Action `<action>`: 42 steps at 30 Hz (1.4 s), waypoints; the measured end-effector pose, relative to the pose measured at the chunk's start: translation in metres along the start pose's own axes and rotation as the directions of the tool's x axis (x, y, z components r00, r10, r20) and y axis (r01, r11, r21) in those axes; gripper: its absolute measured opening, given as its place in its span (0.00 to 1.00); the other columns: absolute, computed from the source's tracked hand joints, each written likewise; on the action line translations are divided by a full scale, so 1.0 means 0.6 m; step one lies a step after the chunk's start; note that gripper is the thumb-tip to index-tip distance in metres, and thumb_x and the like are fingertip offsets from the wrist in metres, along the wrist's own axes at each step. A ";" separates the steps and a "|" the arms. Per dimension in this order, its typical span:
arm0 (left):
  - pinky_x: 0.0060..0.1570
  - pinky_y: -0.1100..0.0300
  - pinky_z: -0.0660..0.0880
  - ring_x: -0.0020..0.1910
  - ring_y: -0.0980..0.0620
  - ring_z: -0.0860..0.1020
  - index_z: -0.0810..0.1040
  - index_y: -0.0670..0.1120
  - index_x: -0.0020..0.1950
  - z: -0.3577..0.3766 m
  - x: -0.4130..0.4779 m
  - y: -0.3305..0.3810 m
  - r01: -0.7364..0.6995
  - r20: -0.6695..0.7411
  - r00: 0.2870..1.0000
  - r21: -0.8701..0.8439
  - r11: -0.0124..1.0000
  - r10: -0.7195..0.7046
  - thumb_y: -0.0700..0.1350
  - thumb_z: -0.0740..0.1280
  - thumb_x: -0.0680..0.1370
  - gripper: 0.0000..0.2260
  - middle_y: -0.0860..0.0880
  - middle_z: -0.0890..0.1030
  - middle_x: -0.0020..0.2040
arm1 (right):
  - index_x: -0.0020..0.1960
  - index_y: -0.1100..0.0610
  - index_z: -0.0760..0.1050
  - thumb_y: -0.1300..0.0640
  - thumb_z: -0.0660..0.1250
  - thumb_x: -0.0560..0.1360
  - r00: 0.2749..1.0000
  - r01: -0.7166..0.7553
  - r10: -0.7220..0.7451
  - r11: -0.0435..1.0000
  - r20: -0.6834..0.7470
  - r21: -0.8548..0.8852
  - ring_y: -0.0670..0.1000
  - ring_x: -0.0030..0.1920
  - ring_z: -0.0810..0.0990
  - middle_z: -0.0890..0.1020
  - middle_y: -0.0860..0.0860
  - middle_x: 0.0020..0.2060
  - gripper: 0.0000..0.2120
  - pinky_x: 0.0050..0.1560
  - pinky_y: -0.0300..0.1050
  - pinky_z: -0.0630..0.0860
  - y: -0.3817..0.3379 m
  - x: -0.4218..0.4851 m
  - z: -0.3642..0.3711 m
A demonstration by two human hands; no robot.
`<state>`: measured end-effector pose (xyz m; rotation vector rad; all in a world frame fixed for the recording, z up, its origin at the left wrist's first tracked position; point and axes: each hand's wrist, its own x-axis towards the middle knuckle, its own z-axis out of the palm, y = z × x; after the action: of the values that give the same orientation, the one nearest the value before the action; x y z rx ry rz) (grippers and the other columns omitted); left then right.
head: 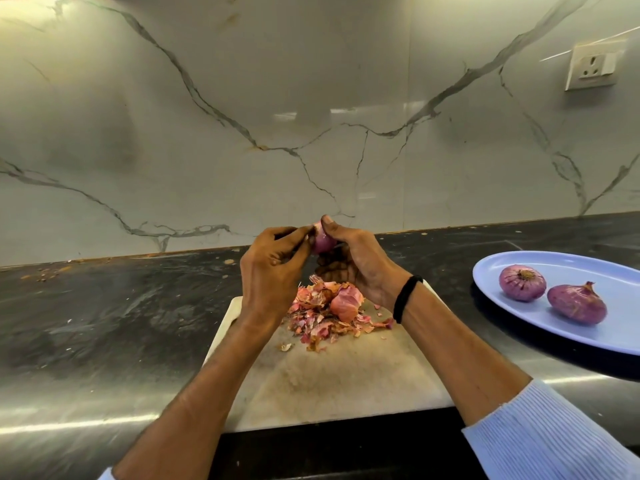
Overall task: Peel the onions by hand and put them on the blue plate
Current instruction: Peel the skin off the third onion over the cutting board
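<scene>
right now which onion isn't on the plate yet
The onion gripped between the left hand and right hand, over the peels. The back onion and front onion lie on the plate.

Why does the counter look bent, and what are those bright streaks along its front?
Head view: the wide-angle lens bows the counter and stretches the blue plate at the right edge; same view, the streaks are light glaring off its shiny surface.

Both forearms extended over the cutting board [332,382], hands raised above its far end. Left hand [272,271] pinched the onion [322,242] with curled fingertips [304,232]; right hand [360,268] cupped it from beneath (thumb pressed on top), fingers curled toward the palm.
</scene>
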<state>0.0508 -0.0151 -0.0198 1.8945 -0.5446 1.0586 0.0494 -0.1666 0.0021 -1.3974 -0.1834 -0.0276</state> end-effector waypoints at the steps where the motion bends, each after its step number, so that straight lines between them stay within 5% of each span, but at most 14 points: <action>1: 0.50 0.66 0.79 0.50 0.55 0.82 0.83 0.44 0.61 0.000 0.000 0.000 -0.044 0.007 0.999 0.011 0.999 0.044 0.43 0.71 0.78 0.12 0.47 0.83 0.54 | 0.54 0.65 0.80 0.41 0.67 0.78 1.000 0.003 -0.003 1.000 -0.008 -0.003 0.53 0.35 0.80 0.81 0.57 0.38 0.26 0.35 0.45 0.80 0.000 0.000 0.000; 8: 0.50 0.70 0.77 0.49 0.54 0.81 0.83 0.42 0.60 -0.004 0.005 -0.006 -0.138 0.059 0.989 0.014 0.990 0.137 0.40 0.71 0.78 0.12 0.47 0.83 0.52 | 0.58 0.67 0.75 0.38 0.68 0.76 0.996 0.067 -0.071 0.995 -0.060 -0.075 0.49 0.31 0.76 0.79 0.59 0.40 0.31 0.29 0.43 0.74 0.004 0.006 0.000; 12: 0.50 0.65 0.80 0.49 0.53 0.82 0.83 0.42 0.60 -0.006 0.007 -0.010 -0.107 0.071 0.992 -0.007 0.994 0.107 0.40 0.71 0.78 0.12 0.47 0.83 0.52 | 0.52 0.59 0.70 0.39 0.67 0.77 0.991 0.107 -0.117 0.982 -0.058 -0.155 0.50 0.31 0.75 0.79 0.56 0.38 0.23 0.31 0.44 0.74 0.003 0.004 -0.002; 16: 0.49 0.64 0.80 0.47 0.52 0.83 0.84 0.41 0.58 -0.007 0.007 -0.010 -0.103 0.048 0.994 0.002 0.995 0.103 0.40 0.72 0.77 0.11 0.45 0.85 0.51 | 0.54 0.60 0.68 0.40 0.62 0.80 0.988 0.146 -0.150 0.981 -0.024 -0.130 0.50 0.33 0.77 0.80 0.61 0.47 0.22 0.30 0.42 0.76 0.005 0.000 0.005; 18: 0.49 0.66 0.80 0.47 0.51 0.83 0.84 0.40 0.58 -0.007 0.004 -0.008 -0.115 0.044 0.992 0.024 0.993 0.114 0.40 0.72 0.77 0.10 0.44 0.85 0.51 | 0.58 0.63 0.67 0.41 0.59 0.82 0.989 0.146 -0.149 0.983 -0.016 -0.109 0.50 0.34 0.78 0.79 0.62 0.50 0.23 0.32 0.44 0.78 0.008 -0.001 0.010; 23: 0.49 0.76 0.75 0.45 0.54 0.81 0.84 0.37 0.56 -0.013 0.005 -0.007 -0.170 0.055 0.985 0.113 0.979 0.164 0.38 0.72 0.76 0.10 0.42 0.84 0.50 | 0.47 0.56 0.64 0.45 0.61 0.82 0.987 0.160 -0.163 0.979 -0.009 -0.129 0.55 0.33 0.81 0.76 0.64 0.51 0.15 0.36 0.49 0.80 0.015 -0.004 0.015; 28: 0.45 0.72 0.75 0.42 0.50 0.81 0.84 0.39 0.55 -0.015 0.003 0.000 -0.239 0.110 0.969 0.175 0.955 0.223 0.43 0.71 0.77 0.10 0.43 0.83 0.48 | 0.47 0.57 0.65 0.47 0.61 0.82 0.977 0.196 -0.208 0.960 -0.041 -0.199 0.50 0.32 0.81 0.74 0.57 0.46 0.13 0.41 0.54 0.80 0.015 -0.006 0.019; 32: 0.40 0.71 0.71 0.37 0.53 0.77 0.83 0.39 0.49 -0.012 -0.001 0.003 -0.274 0.129 0.960 0.263 0.925 0.247 0.51 0.70 0.77 0.15 0.45 0.81 0.44 | 0.46 0.55 0.64 0.46 0.60 0.82 0.969 0.222 -0.243 0.931 -0.039 -0.290 0.55 0.34 0.82 0.75 0.60 0.47 0.14 0.42 0.56 0.80 0.015 -0.012 0.026; 35: 0.38 0.76 0.66 0.35 0.56 0.74 0.82 0.39 0.47 -0.011 -0.001 -0.002 -0.229 0.094 0.973 0.277 0.933 0.211 0.49 0.73 0.75 0.12 0.47 0.79 0.42 | 0.44 0.53 0.65 0.43 0.61 0.79 0.968 0.223 -0.249 0.915 -0.037 -0.336 0.64 0.41 0.82 0.76 0.65 0.48 0.15 0.45 0.64 0.81 0.014 -0.018 0.033; 37: 0.36 0.75 0.68 0.32 0.59 0.72 0.82 0.41 0.44 -0.012 -0.001 -0.001 -0.135 0.037 0.991 0.205 0.969 0.130 0.50 0.73 0.74 0.12 0.51 0.78 0.38 | 0.45 0.54 0.66 0.46 0.60 0.81 0.972 0.217 -0.235 0.929 -0.028 -0.299 0.60 0.41 0.82 0.75 0.63 0.48 0.13 0.47 0.65 0.80 0.013 -0.018 0.035; 42: 0.40 0.48 0.82 0.37 0.47 0.83 0.85 0.51 0.41 -0.014 0.003 0.011 0.193 -0.024 0.979 -0.206 0.959 -0.202 0.45 0.72 0.76 0.04 0.49 0.85 0.36 | 0.54 0.60 0.70 0.53 0.56 0.84 0.989 0.144 -0.145 0.983 0.001 -0.110 0.55 0.44 0.84 0.78 0.65 0.56 0.10 0.47 0.52 0.83 0.013 -0.011 0.032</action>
<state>0.0434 -0.0115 -0.0132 1.7029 -0.4106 0.8789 0.0415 -0.1472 -0.0033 -1.4917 -0.2808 -0.1652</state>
